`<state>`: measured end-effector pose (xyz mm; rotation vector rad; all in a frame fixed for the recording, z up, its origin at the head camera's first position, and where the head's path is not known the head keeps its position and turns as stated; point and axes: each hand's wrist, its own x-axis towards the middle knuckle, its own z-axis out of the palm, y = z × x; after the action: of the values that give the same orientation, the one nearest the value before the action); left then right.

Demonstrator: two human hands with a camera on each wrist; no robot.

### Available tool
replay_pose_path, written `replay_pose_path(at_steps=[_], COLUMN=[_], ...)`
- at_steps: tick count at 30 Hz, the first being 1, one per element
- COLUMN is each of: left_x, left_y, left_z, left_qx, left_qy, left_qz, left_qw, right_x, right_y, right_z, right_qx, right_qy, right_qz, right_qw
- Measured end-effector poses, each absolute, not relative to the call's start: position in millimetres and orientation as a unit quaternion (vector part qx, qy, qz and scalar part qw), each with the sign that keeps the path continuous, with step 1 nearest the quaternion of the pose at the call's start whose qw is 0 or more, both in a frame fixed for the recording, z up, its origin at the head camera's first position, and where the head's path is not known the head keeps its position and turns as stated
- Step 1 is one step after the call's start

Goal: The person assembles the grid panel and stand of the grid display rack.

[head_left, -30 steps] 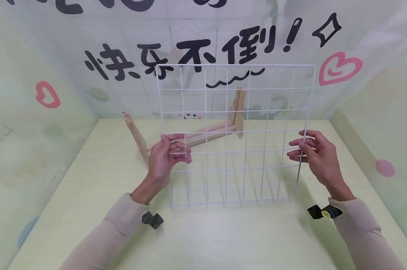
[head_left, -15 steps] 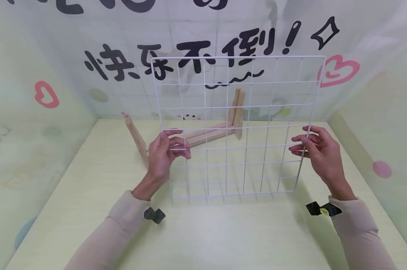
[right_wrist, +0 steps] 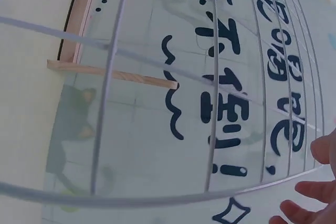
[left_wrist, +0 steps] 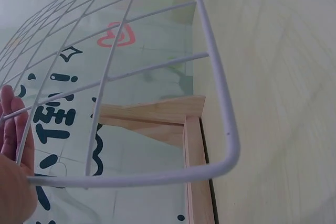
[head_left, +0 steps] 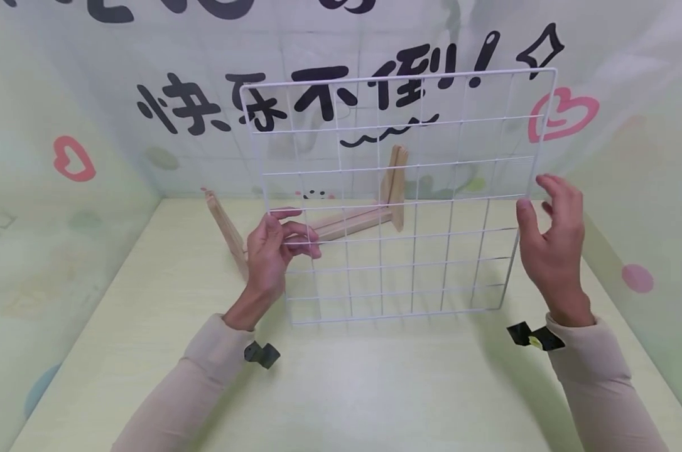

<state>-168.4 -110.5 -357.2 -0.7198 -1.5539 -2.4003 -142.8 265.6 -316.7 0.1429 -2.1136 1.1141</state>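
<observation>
My left hand (head_left: 266, 254) grips a white wire grid panel (head_left: 397, 79) by its left edge, thumb on the near side and fingers reaching behind the wires. The panel stands roughly upright over the table, its top right corner higher than the left. At the panel's right edge my right hand (head_left: 556, 242) has its fingers extended and spread from the thumb; the thumb tip is right at the edge wire. In the right wrist view, the fingers (right_wrist: 299, 213) show beside the outer wire. Behind the panel, a wooden stand (head_left: 399, 188) with two uprights joined by a crossbar sits on the table.
The pale table (head_left: 341, 389) meets a printed backdrop (head_left: 318, 37) with black lettering and pink hearts. Fabric-like walls (head_left: 646, 207) rise at both sides. Small black devices (head_left: 262, 355) are strapped at the wrists.
The panel has risen, and its right side has tilted upward. My right hand has loosened from the edge wire and moved up along it; my left hand keeps its grip.
</observation>
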Motion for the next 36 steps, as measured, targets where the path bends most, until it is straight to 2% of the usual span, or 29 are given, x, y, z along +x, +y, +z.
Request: replay_pose_path(at_steps=[3, 6, 9, 12, 15, 28, 36], left_x=[-168.4, -168.5, -168.1, -168.1, -168.0, -172.2, -172.0], left_y=[-109.6, -109.0, -108.3, -107.9, -107.9, -105.4, -102.5], left_z=[-354.4, -351.1, -348.0, -346.4, -345.8, -342.0, -341.5], left_qx=[-0.245, -0.248, -0.247, -0.246, -0.246, -0.252, -0.252], left_qy=[-0.528, -0.530, -0.531, -0.535, -0.535, -0.539, -0.541], left_qz=[-0.806, -0.803, -0.802, -0.800, -0.799, -0.793, -0.792], left_qw=[0.110, 0.117, 0.118, 0.121, 0.123, 0.130, 0.130], right_x=[-139.9, -133.2, -127.4, -123.8, -122.5, -132.9, -143.3], right_y=[250.1, 233.0, 218.1, 206.6, 195.9, 158.7, 148.1], right_z=[-311.6, -308.7, -307.9, -308.5, -310.1, -306.2, -309.5], right_qx=[0.085, 0.132, 0.202, 0.265, 0.292, 0.265, 0.236], right_qy=[-0.814, -0.814, -0.823, -0.842, -0.856, -0.900, -0.913], right_qz=[0.372, 0.335, 0.316, 0.291, 0.262, 0.233, 0.228], right_qw=[0.437, 0.456, 0.426, 0.369, 0.336, 0.255, 0.241])
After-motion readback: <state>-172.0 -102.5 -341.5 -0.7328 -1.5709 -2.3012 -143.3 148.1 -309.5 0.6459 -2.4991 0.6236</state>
